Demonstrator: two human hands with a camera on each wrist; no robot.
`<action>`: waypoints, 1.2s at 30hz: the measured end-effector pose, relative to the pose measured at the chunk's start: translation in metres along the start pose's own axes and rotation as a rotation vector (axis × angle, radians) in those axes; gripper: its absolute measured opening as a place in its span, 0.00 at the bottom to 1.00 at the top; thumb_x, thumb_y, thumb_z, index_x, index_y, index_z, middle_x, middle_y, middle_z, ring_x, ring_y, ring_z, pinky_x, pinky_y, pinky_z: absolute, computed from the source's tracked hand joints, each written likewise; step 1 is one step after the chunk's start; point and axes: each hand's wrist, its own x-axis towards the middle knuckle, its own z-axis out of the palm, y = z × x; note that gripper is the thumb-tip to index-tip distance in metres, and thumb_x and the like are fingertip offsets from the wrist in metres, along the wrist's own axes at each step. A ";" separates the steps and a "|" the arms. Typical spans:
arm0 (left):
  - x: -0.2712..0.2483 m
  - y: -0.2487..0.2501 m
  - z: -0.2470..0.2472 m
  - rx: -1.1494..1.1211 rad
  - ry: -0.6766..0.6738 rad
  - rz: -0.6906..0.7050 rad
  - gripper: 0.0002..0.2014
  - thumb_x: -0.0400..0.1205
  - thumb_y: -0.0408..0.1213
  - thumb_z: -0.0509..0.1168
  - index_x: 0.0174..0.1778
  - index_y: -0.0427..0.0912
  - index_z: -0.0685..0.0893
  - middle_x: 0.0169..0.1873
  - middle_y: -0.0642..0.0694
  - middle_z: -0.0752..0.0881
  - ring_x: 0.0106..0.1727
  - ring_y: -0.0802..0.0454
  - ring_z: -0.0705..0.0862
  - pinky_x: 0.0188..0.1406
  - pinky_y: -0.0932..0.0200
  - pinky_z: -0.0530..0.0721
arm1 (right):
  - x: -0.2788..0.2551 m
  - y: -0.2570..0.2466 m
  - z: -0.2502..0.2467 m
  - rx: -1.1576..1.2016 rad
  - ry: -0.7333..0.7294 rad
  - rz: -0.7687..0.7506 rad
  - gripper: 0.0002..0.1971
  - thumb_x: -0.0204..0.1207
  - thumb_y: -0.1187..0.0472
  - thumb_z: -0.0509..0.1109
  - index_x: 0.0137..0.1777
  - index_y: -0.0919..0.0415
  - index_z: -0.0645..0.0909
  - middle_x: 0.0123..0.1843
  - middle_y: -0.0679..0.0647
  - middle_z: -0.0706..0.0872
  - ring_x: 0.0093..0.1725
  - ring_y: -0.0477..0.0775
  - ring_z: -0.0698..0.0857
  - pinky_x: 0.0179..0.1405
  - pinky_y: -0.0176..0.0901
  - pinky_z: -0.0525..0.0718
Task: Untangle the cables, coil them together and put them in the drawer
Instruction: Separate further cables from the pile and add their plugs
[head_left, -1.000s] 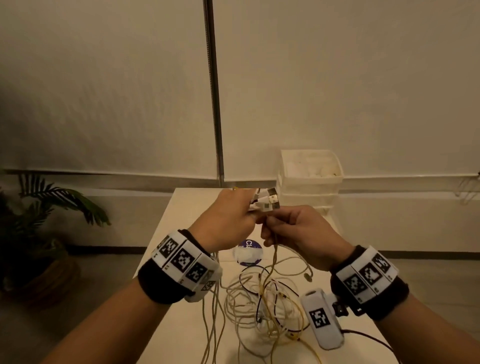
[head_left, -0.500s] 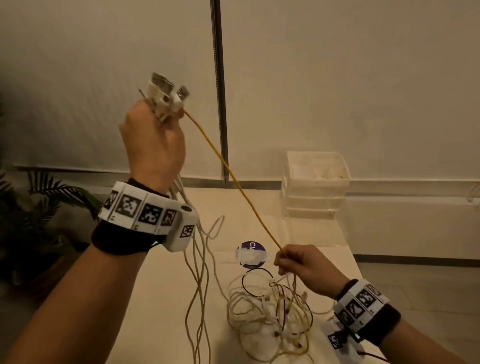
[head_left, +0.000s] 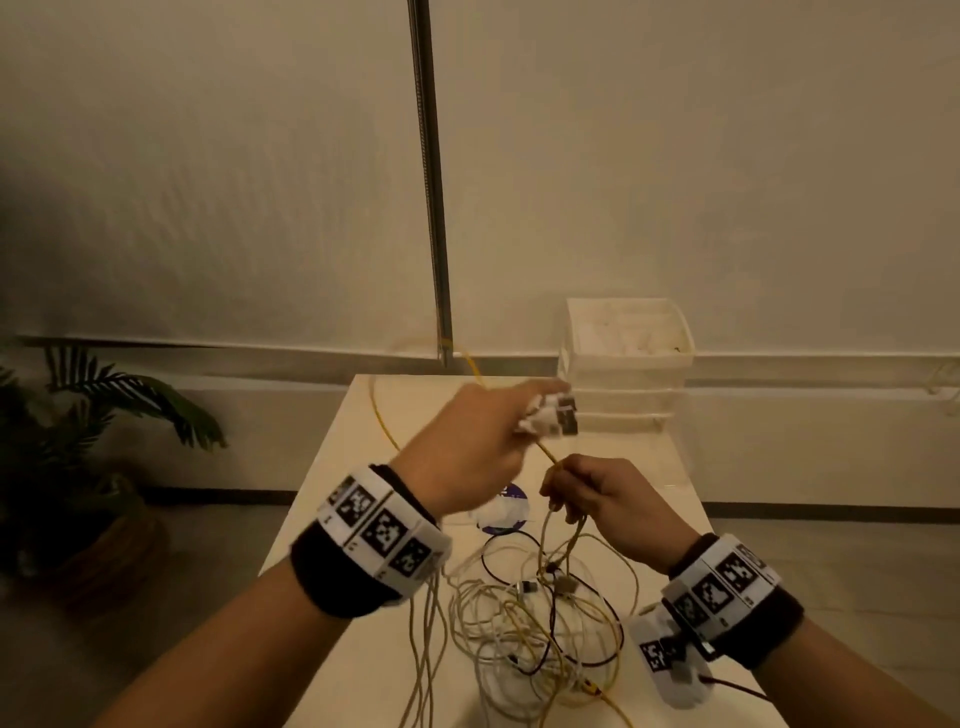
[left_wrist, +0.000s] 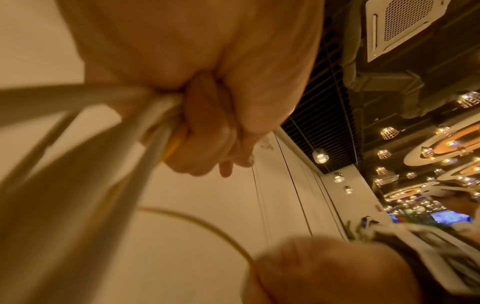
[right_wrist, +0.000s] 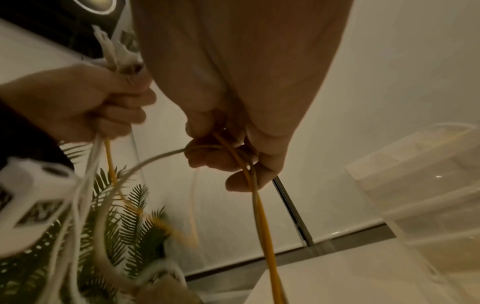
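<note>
My left hand (head_left: 483, 441) grips a bundle of cable ends; their white plugs (head_left: 550, 413) stick out past the thumb above the table. Their strands (head_left: 426, 649) hang from the fist toward the near edge. A yellow cable (head_left: 382, 415) loops out over the table's far end and back to my hands. My right hand (head_left: 597, 499) pinches the yellow cable (right_wrist: 262, 216) and a white one just below the left hand. Under both hands lies a tangled heap of white, yellow and black cables (head_left: 540, 618). The translucent drawer unit (head_left: 623, 364) stands at the table's far right.
The white table (head_left: 332, 499) is narrow, with floor on both sides. A round purple-and-white label (head_left: 501, 512) lies at its middle. A potted palm (head_left: 93, 415) stands on the floor to the left. A metal pole (head_left: 431, 208) runs up the wall behind.
My left hand, raised high to the left half a second ago, has come back down beside the right hand. The yellow cable, then taut between the hands, now hangs in a slack loop.
</note>
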 end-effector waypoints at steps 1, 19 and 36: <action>0.000 0.000 0.010 0.009 -0.049 -0.005 0.21 0.83 0.35 0.64 0.71 0.58 0.78 0.54 0.48 0.90 0.51 0.49 0.88 0.52 0.50 0.86 | -0.001 -0.006 0.000 0.021 0.001 -0.010 0.11 0.84 0.64 0.62 0.45 0.62 0.86 0.34 0.50 0.87 0.32 0.50 0.82 0.38 0.52 0.83; 0.012 -0.022 -0.048 0.103 0.496 -0.231 0.09 0.81 0.25 0.59 0.41 0.42 0.80 0.31 0.51 0.78 0.31 0.53 0.73 0.26 0.65 0.63 | -0.022 0.051 0.015 0.089 0.085 0.092 0.12 0.81 0.68 0.66 0.51 0.54 0.89 0.41 0.55 0.93 0.35 0.57 0.91 0.36 0.55 0.90; -0.002 -0.030 -0.033 0.032 0.427 -0.156 0.08 0.83 0.28 0.61 0.40 0.41 0.81 0.29 0.54 0.80 0.31 0.57 0.77 0.28 0.69 0.69 | 0.002 -0.039 0.019 0.151 -0.049 -0.047 0.16 0.80 0.65 0.69 0.66 0.52 0.79 0.57 0.48 0.89 0.56 0.46 0.88 0.58 0.42 0.86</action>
